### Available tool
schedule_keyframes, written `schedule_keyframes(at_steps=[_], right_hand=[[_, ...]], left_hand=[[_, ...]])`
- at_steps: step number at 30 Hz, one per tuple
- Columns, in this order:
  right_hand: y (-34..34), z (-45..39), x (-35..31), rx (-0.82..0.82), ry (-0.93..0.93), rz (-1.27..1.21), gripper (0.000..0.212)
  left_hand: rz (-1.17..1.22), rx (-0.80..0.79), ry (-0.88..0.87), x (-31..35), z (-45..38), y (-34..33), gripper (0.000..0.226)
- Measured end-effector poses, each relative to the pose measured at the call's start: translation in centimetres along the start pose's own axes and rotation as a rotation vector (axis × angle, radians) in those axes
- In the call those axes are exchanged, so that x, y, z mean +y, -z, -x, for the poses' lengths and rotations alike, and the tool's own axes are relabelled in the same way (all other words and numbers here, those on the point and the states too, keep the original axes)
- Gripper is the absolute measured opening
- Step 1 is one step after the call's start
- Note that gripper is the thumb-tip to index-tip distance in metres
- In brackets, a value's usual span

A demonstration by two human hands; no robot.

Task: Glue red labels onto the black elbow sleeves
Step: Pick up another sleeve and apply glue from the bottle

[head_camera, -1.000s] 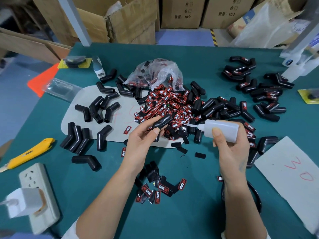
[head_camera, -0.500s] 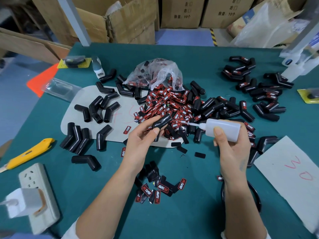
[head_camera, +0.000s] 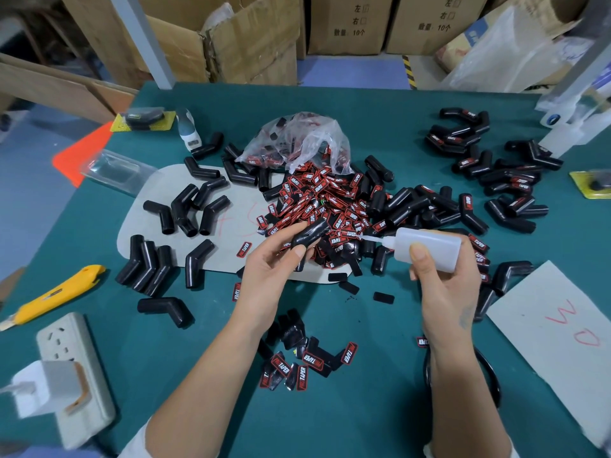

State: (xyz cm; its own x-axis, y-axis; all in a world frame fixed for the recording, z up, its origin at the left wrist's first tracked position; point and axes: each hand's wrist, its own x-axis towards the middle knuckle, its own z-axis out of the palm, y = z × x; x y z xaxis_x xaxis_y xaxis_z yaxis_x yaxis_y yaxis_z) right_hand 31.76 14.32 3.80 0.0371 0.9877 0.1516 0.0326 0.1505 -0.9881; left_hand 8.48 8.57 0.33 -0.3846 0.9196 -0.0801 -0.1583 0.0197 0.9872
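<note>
Now the left hand (head_camera: pixel 274 259) is pinching a black elbow sleeve (head_camera: pixel 309 233) between thumb and curled fingers, holding it tilted above the near edge of the heap of red labels (head_camera: pixel 325 200). Opposite, the right hand (head_camera: pixel 443 282) is gripping a white glue bottle (head_camera: pixel 428 248) on its side — thumb across the front, fingers wrapped behind — and the thin nozzle is pointing left toward the sleeve's upper end; whether the tip is touching it I cannot tell. Bare black sleeves (head_camera: pixel 185 209) are lying on a pale card (head_camera: pixel 231 223) to the left, while labelled sleeves (head_camera: pixel 489 166) are sitting in a loose group at the far right of the green table (head_camera: pixel 363 408). Nearer — between the forearms — a few loose labels (head_camera: pixel 297 365) are lying on the cloth. A yellow utility knife (head_camera: pixel 56 294) is resting at the left edge.
</note>
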Motion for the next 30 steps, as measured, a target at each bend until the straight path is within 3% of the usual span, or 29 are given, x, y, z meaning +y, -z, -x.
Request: schedule_keyframes(at_steps=[30], right_hand=[[-0.3,0.1,-0.1,-0.027,0.003,0.005,0.016]], left_hand=[[0.012,-0.016,-0.010,1.1,0.6,-0.6,0.038]])
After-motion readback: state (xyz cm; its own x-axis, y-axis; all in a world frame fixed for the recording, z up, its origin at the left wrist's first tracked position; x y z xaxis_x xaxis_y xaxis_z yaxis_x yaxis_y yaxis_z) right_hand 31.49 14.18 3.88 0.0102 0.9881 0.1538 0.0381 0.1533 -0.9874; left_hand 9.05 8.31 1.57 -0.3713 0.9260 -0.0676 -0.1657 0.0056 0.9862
